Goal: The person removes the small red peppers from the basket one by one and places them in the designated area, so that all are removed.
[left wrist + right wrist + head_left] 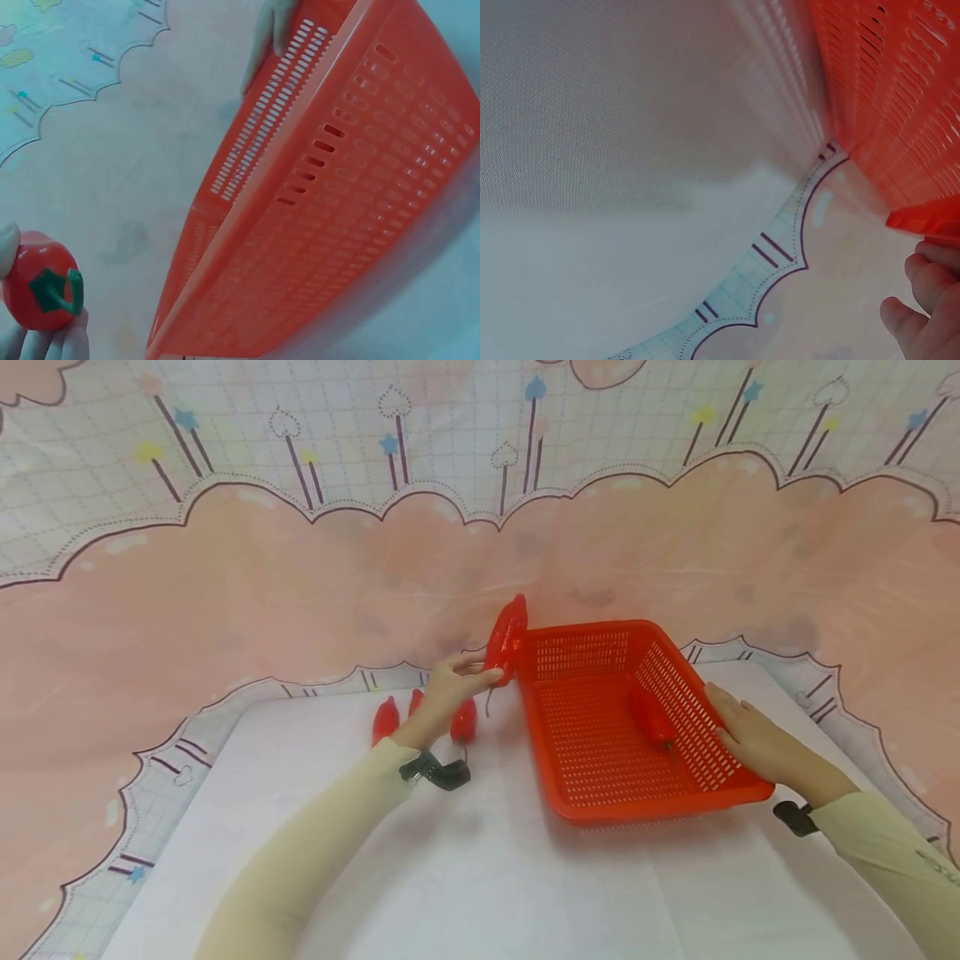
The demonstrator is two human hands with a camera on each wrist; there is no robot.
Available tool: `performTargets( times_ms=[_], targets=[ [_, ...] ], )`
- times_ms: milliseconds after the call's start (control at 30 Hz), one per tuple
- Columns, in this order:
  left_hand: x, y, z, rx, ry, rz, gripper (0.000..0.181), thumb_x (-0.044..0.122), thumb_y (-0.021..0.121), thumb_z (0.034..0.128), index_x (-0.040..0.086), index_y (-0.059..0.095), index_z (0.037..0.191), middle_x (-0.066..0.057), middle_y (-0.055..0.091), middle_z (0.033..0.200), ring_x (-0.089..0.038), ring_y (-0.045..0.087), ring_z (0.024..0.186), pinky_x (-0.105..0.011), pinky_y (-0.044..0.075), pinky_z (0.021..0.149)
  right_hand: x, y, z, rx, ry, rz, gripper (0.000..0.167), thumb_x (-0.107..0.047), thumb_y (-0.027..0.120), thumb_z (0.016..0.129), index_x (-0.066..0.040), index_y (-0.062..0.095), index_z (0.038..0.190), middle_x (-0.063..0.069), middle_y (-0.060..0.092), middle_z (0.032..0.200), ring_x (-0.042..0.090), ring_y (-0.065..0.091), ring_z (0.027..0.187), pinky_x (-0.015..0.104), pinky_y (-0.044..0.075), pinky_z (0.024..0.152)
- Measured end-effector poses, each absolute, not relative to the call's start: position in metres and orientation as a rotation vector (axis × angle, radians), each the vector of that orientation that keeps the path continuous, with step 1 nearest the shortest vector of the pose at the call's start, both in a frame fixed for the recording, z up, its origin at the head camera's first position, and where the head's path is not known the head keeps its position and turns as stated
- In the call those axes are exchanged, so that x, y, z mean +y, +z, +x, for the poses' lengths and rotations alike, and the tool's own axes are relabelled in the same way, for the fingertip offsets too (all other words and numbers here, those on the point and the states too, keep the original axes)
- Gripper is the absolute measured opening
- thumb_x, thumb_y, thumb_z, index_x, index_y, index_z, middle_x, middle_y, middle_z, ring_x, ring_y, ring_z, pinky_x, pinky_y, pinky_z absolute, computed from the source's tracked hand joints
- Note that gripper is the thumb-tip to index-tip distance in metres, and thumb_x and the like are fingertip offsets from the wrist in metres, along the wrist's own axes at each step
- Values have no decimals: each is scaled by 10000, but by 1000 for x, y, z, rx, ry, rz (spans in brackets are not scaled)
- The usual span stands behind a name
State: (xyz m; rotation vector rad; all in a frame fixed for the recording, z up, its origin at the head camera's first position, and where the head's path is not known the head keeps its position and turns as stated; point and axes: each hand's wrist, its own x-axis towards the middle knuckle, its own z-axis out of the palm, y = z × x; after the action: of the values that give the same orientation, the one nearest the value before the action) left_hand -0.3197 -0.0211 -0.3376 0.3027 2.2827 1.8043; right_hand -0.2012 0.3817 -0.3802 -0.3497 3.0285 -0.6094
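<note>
My left hand (pixel 452 691) pinches a red pepper (pixel 507 639) upright beside the left rim of a red basket (pixel 551 777), its stem hanging down. In the left wrist view the held pepper (pixel 37 296) shows its green stem end. Another red pepper (pixel 651 717) lies inside the basket near its right wall. Against the outside of that right wall rests my right hand (pixel 757 742), its fingers fairly straight. The right wrist view shows the fingers of the right hand (pixel 930 300) by the basket's rim (pixel 922 217).
Red peppers lie on the white table (pixel 480 893) around the left forearm: one at the left (pixel 386 720), one partly hidden (pixel 416 700), and one at the right (pixel 463 722). A patterned cloth (pixel 337 585) is behind the table.
</note>
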Motion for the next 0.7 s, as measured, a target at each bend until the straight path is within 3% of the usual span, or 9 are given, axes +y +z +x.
performTargets(
  times_ms=[167,367,700],
  targets=[
    [-38,-338,-315,2249,1821,238,573,386,712,813,220,518,1326,-39,610,1234,-231,544,1140,-485,450,994,383,-381,-201,3017,-615,-341,667,-135,421,971,69,33,1474,328,108,1514,479,115,1397,568,2,1162],
    [-55,-338,-310,2284,1810,178,603,397,709,814,187,504,1340,-75,639,1215,-255,601,1122,-523,372,1058,383,-382,-200,3022,-611,-345,661,-131,416,973,70,35,1473,328,106,1514,477,116,1399,560,-1,1165],
    [-91,-339,-302,2340,1738,-34,674,432,691,818,210,433,1400,-81,554,1331,-276,491,1219,-545,358,1060,384,-384,-201,3028,-607,-354,661,-132,416,972,67,34,1475,325,100,1517,471,106,1405,537,-24,1173]
  ],
)
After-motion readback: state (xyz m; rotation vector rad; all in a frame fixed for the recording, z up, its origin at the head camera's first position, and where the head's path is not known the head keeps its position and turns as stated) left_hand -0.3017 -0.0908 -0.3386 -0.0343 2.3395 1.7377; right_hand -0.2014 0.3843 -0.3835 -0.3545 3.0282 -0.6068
